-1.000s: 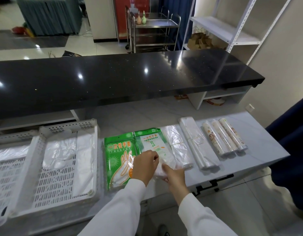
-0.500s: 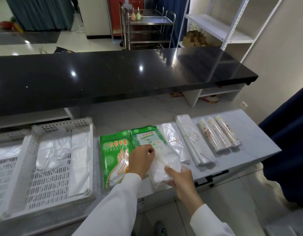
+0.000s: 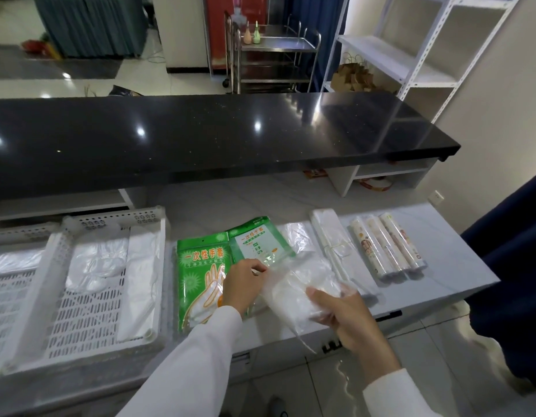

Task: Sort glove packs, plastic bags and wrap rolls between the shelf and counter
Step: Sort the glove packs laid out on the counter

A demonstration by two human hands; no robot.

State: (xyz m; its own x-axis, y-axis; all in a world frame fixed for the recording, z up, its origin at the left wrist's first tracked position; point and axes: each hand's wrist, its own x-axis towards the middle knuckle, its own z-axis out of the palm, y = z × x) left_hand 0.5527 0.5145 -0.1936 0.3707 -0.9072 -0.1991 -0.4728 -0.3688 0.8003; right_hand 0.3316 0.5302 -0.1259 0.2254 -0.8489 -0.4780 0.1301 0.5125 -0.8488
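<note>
Left hand: the left hand [image 3: 242, 285] hangs over the seam between the two green glove packs, its fingers [image 3: 254, 266] curled and pinching the upper left edge of a clear plastic bag pack [image 3: 294, 291].
Right hand: the right hand [image 3: 343, 319] grips the same pack from its right end, thumb on top and the other fingers curled beneath; the hand is past the front edge of the desk [image 3: 459, 266], above the floor.
Clear plastic bag pack: lifted off the desk and tilted, its lower corner trailing over the front edge.
Glove packs: the left glove pack [image 3: 200, 275] lies flat, its near end close to the front edge; the right glove pack [image 3: 260, 240] lies just beside it, touching, partly under the lifted pack.
Other bags: a flat clear bag stack [image 3: 297, 236] and a tied long bag bundle [image 3: 333, 236] lie to the right, side by side.
Wrap rolls: three wrap rolls [image 3: 387, 246] lie touching each other, near the right part of the desk, with bare surface right of them up to the corner.
Crate: a white perforated crate [image 3: 29, 296] with bags in it sits left of the glove packs, a narrow gap between.
Upper counter: the black counter top [image 3: 200, 136] overhangs the back of the desk.
</note>
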